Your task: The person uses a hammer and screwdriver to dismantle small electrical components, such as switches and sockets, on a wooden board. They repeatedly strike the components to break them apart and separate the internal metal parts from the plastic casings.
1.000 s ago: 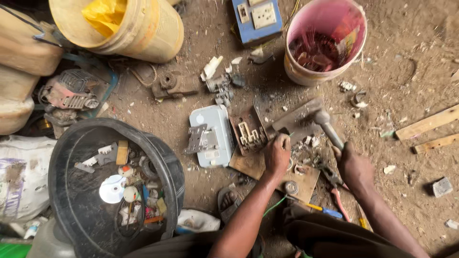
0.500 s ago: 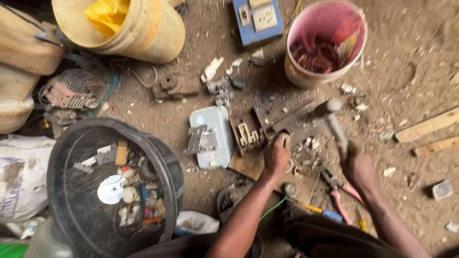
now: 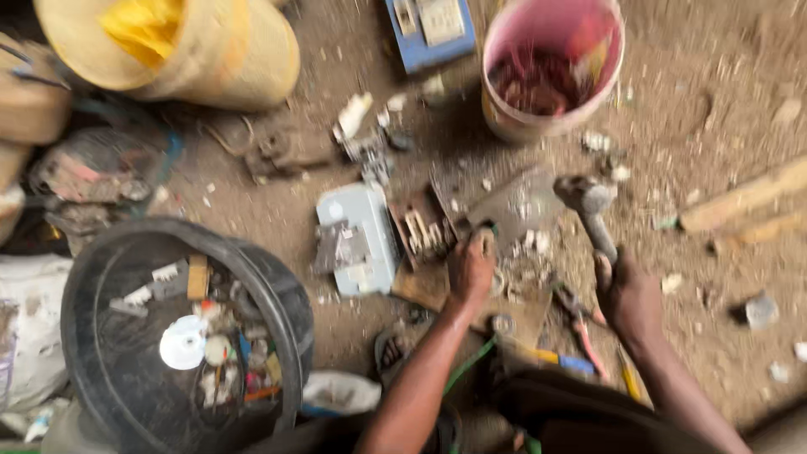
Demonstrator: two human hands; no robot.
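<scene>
Hammer (image 3: pixel 588 210) in the right hand (image 3: pixel 629 294): fingers clenched round the handle, grey head up and tilted slightly left, above the dirt floor (image 3: pixel 714 126). Head hangs just right of a flat grey metal piece (image 3: pixel 508 206), below the pink bucket (image 3: pixel 551 63). Picture blurred here; cannot tell if the head touches anything.

Left hand (image 3: pixel 471 269) pressed down at the lower edge of that metal piece, fingers curled on a small part I cannot make out. Just left of it, an opened brown switch box (image 3: pixel 420 227) with pale contacts showing, lying on a wooden board (image 3: pixel 429 286). Next left, a pale blue-grey cover (image 3: pixel 357 240), flat on the ground.

Between the two forearms: red-handled pliers (image 3: pixel 580 324) and a yellow-and-blue tool (image 3: pixel 563 361), lying on the ground.

Farther out: pink bucket holds reddish scrap. Blue socket plate (image 3: pixel 429 29) at top centre. Yellow bucket (image 3: pixel 185 46) tipped at top left. Black tub (image 3: pixel 181 336) lower left, with a white disc (image 3: pixel 182 342) and mixed small parts. Wooden strips (image 3: pixel 744 206) at right. Scattered white fragments on the floor.
</scene>
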